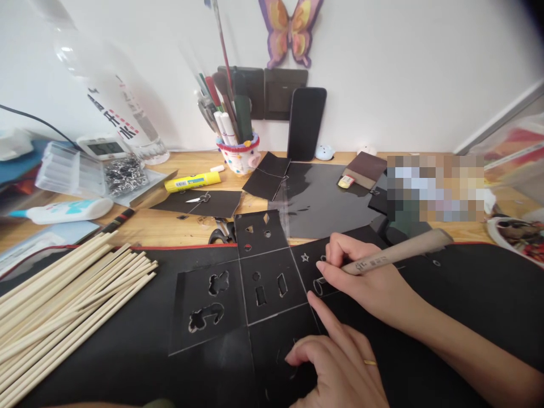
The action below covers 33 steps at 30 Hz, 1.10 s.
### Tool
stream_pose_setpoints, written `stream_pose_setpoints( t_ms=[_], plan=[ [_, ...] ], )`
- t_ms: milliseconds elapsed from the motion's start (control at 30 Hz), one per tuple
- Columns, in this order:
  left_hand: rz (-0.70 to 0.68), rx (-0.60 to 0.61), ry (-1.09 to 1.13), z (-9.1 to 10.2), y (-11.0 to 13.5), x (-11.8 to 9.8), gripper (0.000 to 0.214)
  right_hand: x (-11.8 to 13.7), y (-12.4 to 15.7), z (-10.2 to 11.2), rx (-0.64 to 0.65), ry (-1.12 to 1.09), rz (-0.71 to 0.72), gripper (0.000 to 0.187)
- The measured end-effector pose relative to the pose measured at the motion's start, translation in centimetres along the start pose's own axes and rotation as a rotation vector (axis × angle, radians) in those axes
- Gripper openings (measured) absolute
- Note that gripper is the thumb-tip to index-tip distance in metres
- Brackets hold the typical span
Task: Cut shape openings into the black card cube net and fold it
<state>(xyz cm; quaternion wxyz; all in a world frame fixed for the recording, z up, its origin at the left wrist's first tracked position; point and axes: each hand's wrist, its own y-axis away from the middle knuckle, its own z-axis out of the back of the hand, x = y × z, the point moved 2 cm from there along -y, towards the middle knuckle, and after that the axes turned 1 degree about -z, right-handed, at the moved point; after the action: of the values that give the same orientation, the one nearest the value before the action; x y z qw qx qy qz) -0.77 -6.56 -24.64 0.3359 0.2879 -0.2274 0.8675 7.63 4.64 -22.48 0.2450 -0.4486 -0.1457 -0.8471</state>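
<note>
My right hand (365, 272) grips a thick, beige, pen-like tool (395, 252), slanted up to the right. Its tip is hidden behind my fingers, over the right panel of a black paper sheet (266, 354) laid out like a cross. A small star outline (305, 257) and other pale outlines show beside those fingers. Cut-out shapes, including a cloud-like hole (218, 283), open the left, middle and top panels. My left hand (340, 362) rests on the lower part of the sheet, index finger stretched out and thumb apart, holding nothing.
Wooden sticks (80, 294) lie at the left on the black mat (140, 340). Behind are a glue stick (193, 181), scissors (223, 232), a pen cup (238, 154), a grey sheet (318, 198) and a phone (306, 124). A water bottle (114, 102) stands back left.
</note>
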Motion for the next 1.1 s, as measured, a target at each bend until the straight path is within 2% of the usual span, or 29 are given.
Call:
stream_pose_setpoints(
  t_ms=[400, 1100],
  plan=[
    [0.003, 0.016, 0.046, -0.35, 0.30, -0.44, 0.027, 0.67, 0.28, -0.37, -0.072, 0.122, -0.007, 0.027],
    [0.046, 0.026, 0.211, -0.46, 0.79, -0.85, 0.027, 0.70, 0.51, -0.16, -0.046, 0.184, -0.008, 0.027]
  ],
)
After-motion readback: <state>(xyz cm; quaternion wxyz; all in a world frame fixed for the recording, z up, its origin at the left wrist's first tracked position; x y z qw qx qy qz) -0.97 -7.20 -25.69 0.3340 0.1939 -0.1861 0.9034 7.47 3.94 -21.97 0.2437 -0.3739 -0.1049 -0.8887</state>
